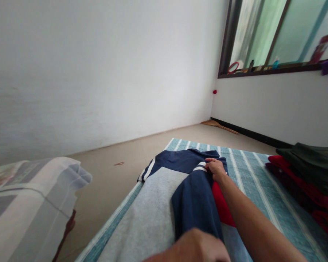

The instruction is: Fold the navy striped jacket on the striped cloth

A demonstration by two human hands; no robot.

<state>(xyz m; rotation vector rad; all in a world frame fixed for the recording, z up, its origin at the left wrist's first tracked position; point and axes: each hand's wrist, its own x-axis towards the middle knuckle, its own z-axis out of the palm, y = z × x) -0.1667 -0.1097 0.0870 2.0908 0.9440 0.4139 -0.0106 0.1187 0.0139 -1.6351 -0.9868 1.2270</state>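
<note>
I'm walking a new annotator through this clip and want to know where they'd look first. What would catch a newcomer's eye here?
Dead centre, a grey, navy and red garment lies on a teal striped mat, with the right hand gripping its far navy fold and the left hand pressing on its near end. At the right edge sits a pile of red and dark green clothes, and up in the corner a window sill holds small items.

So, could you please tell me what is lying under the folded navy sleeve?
Under the navy sleeve lies the grey body of the sweatshirt, with a red patch showing beside the right hand. What the sleeve covers is hidden.
</note>
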